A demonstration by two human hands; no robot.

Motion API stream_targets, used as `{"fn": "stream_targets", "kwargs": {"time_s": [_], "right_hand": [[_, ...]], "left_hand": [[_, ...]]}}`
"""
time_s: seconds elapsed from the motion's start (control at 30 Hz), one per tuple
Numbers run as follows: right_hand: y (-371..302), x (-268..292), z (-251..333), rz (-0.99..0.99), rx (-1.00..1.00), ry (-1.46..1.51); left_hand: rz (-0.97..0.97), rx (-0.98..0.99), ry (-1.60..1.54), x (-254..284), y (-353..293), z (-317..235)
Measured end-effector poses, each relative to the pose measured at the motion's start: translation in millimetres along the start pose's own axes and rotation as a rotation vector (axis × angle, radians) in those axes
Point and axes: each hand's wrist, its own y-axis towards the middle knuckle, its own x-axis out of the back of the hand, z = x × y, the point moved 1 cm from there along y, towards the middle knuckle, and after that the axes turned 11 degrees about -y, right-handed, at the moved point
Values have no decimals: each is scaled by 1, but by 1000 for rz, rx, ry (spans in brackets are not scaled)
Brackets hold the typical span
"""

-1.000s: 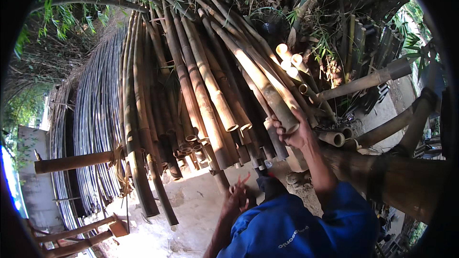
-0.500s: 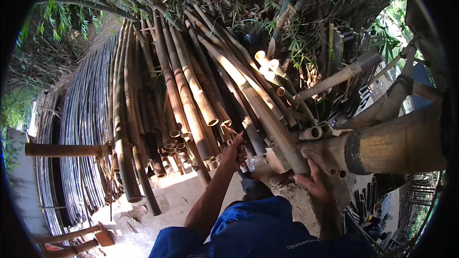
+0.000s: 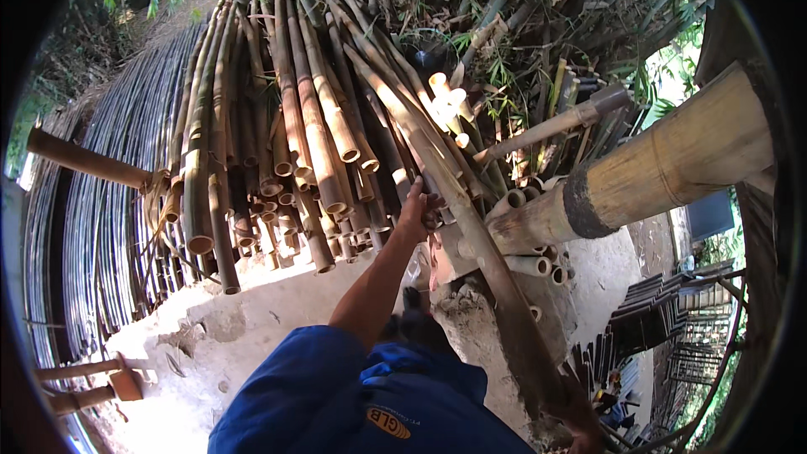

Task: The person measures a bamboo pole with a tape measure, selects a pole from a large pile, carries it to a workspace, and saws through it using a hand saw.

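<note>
A long brown bamboo pole (image 3: pixel 471 223) slants from the stack down to my right side. My right hand (image 3: pixel 582 430) is in shade at the lower right, closed around the near end of that pole; its fingers show only partly. My left hand (image 3: pixel 419 212) is beside the pole's left side, its index finger pointing up and the other fingers curled. A thin reddish strip (image 3: pixel 433 262) hangs just below it; whether the hand holds it, or something else, I cannot make out.
Stacked bamboo poles (image 3: pixel 315 118) lie with their cut ends toward me. Thin dark poles (image 3: pixel 126 202) lean at the left. A thick bamboo beam (image 3: pixel 672 155) juts in from the right, above pale ground (image 3: pixel 252 345). Bamboo plants stand behind.
The long pole has slid toward me and down to the right, with my right hand moving back toward the lower edge. My left hand has moved up, closer to the pole. The view has shifted.
</note>
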Motion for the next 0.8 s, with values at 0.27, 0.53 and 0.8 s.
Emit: {"fn": "stream_targets", "kwargs": {"time_s": [0.27, 0.53, 0.8], "right_hand": [[-3, -34, -54, -315, 159, -493], [62, -93, -139, 245, -97, 954], [199, -164, -2, -42, 228, 405]], "left_hand": [[-105, 19, 355, -1, 13, 67], [-170, 2, 212, 59, -73, 137], [-177, 97, 405, 64, -116, 150]]}}
